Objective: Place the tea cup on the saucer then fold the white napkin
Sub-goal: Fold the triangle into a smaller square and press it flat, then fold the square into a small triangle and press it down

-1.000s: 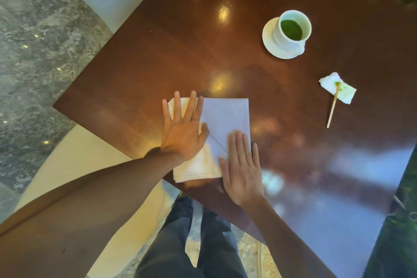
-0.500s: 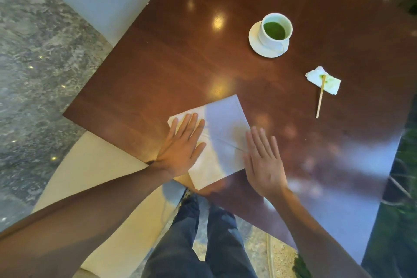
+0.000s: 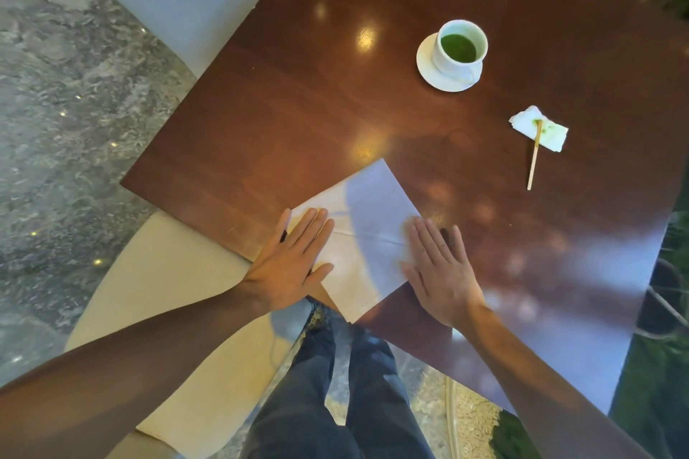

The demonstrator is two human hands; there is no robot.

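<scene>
Dark glossy wooden bench [image 3: 283, 93] carries everything. Landmark: the white square cloth napkin [image 3: 367, 231], lying flat at the bench's near edge, near corner overhanging slightly.

Left hand [image 3: 289, 268] presses flat on the napkin's left corner, fingers spread, gripping nothing. Right hand [image 3: 441, 272] is flat too, fingers on the napkin's right corner, palm on bare bench, nothing held.

Napkin handling, my read: light, soft, limp, creases easily, likely slides on the polished top. Pin one side, pinch a free corner or edge to fold.

Round white saucer [image 3: 427, 71] sits well beyond the napkin, up and right. White ceramic tea cup [image 3: 453, 63] already stands on it, part-filled with green liquid. Fragile, spillable.

Crumpled green-stained white tissue [image 3: 551, 130], right of the napkin, with a thin wooden stir stick [image 3: 533, 164] resting across it.
</scene>
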